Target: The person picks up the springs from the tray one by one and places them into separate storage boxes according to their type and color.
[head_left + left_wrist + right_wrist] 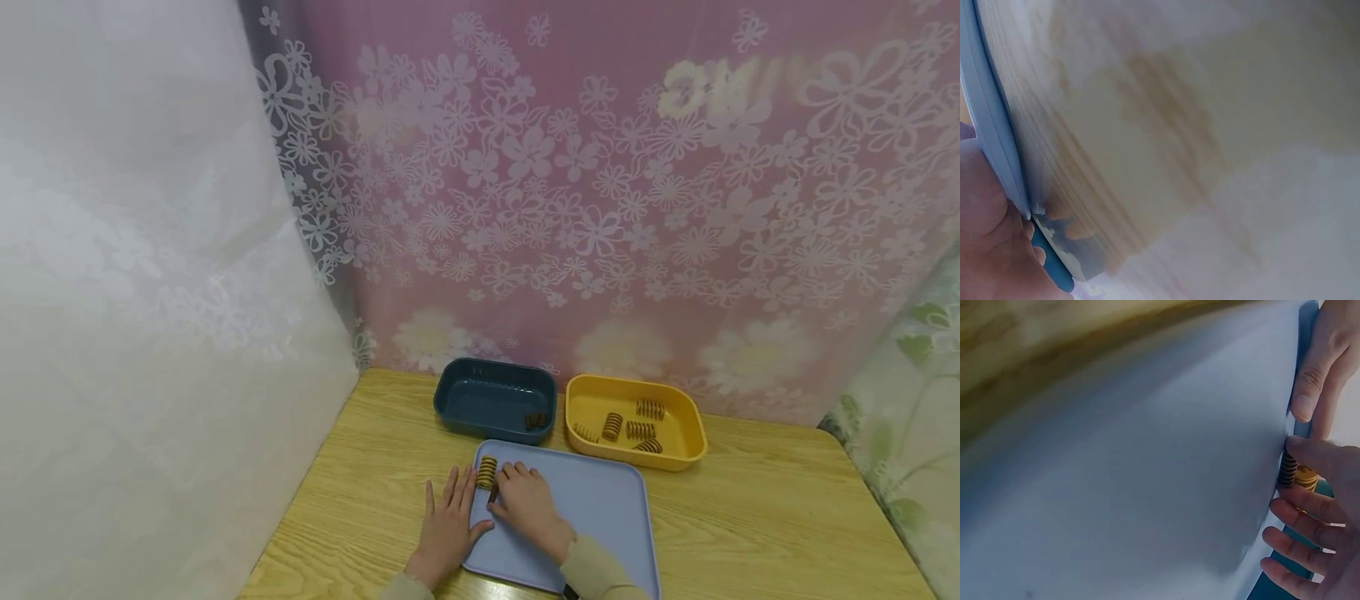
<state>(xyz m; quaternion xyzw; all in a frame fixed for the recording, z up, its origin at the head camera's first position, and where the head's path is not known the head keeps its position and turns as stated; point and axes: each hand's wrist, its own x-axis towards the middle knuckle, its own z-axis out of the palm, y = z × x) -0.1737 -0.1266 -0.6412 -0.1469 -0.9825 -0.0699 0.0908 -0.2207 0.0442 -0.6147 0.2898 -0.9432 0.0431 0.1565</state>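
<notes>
On the left part of a pale blue tray [592, 508] lies a thick yellow-and-dark coil spring [487, 472]. Just nearer than it is a thin dark spring [492, 493], which my right hand [531, 507] pinches between thumb and index finger. The right wrist view shows that dark spring [1288, 470] close beside the yellow spring [1306, 478], the other fingers loosely bent. With fingers spread, my left hand [446, 532] rests along the tray's left edge, its fingertips near the yellow spring. In the left wrist view only part of the left hand [991, 256] shows, against the tray rim [991, 112].
Behind the tray stands a dark blue bin [480, 429] with a few small dark springs [536, 421]. To its right, a yellow bin [678, 454] holds several yellow-and-dark springs [640, 431]. Flowered curtains [525, 208] hang behind the wooden table [780, 500].
</notes>
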